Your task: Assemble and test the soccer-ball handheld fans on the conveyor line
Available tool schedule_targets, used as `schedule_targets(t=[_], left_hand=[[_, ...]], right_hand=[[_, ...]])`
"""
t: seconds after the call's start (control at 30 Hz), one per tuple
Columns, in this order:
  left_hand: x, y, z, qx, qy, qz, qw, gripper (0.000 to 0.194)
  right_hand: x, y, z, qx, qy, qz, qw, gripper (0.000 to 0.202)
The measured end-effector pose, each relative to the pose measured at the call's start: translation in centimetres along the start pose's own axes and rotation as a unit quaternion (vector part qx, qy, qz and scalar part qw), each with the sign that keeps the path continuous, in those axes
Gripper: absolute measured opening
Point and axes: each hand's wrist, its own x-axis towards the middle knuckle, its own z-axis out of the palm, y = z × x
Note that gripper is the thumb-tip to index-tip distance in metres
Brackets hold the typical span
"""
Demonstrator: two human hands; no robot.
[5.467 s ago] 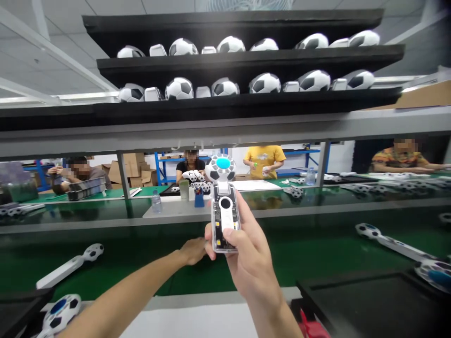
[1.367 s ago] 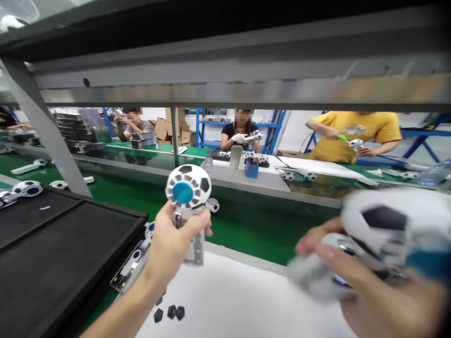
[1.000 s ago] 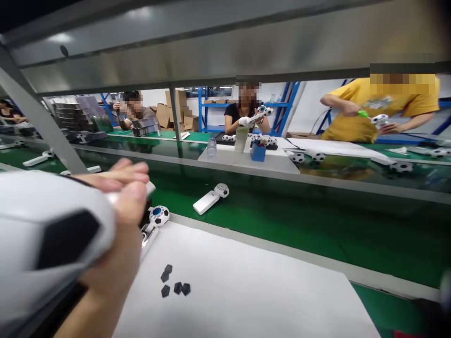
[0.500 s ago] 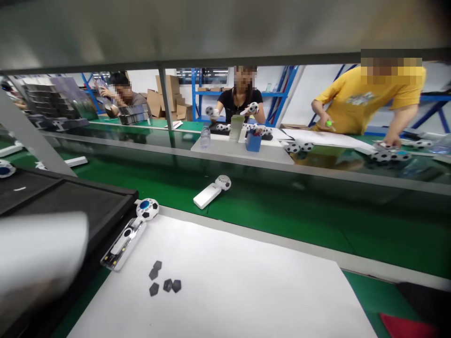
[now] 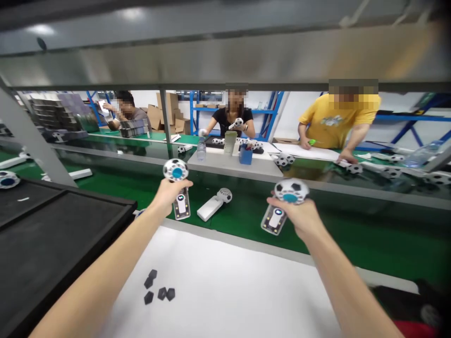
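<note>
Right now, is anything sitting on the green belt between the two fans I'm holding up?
Yes. A white soccer-ball handheld fan lies on the green conveyor belt, between the fan in the left hand and the fan in the right hand, closer to the left one. Nothing else visible lies between them.

Both arms outstretched, left hand (image 5: 168,193) and right hand (image 5: 306,217) gripping

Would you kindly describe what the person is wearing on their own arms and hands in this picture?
Nothing shows on them: the left hand and right hand are bare, without gloves, and both forearms are uncovered to the picture's lower edge, with no sleeve, watch, ring or wristband visible.
</note>
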Motion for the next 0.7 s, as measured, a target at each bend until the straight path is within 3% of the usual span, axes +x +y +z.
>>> schedule_targets(t=[0.07, 0.17, 0.27, 0.37, 0.47, 0.53, 0.63, 0.7], left_hand=[[2.8, -1.9, 2.1, 0.073, -0.044, -0.032, 0.996, 0.018], [5.4, -4.3, 4.2, 0.191, -0.072, -0.054, 0.977, 0.025], [6.0, -6.2, 5.0, 0.316, -0.059, -0.050, 0.946, 0.034], [5.7, -7.0, 4.6, 0.432, -0.044, -0.022, 0.901, 0.041], [5.5, -6.1, 2.8, 0.518, -0.051, 0.025, 0.854, 0.043], [5.2, -4.6, 0.6, 0.562, -0.068, 0.049, 0.823, 0.041], [3.8, -2.0, -3.7, 0.619, -0.104, 0.056, 0.777, 0.037], [1.7, -1.0, -6.5, 0.650, -0.129, 0.038, 0.748, 0.034]], right_hand=[[0.9, 2.3, 0.4, -0.075, 0.020, 0.036, 0.996, 0.020], [1.5, 5.8, 1.2, -0.181, 0.068, 0.035, 0.981, 0.033], [1.0, 7.6, 1.7, -0.260, 0.078, -0.008, 0.962, 0.054], [0.0, 7.3, 1.9, -0.318, 0.079, -0.079, 0.942, 0.062], [-0.9, 5.6, 2.0, -0.356, 0.079, -0.128, 0.922, 0.057], [-1.3, 4.1, 2.4, -0.366, 0.052, -0.142, 0.918, 0.052], [-2.4, 1.9, 4.0, -0.364, -0.037, -0.153, 0.918, 0.045], [-4.5, 0.5, 5.9, -0.350, -0.138, -0.158, 0.913, 0.034]])
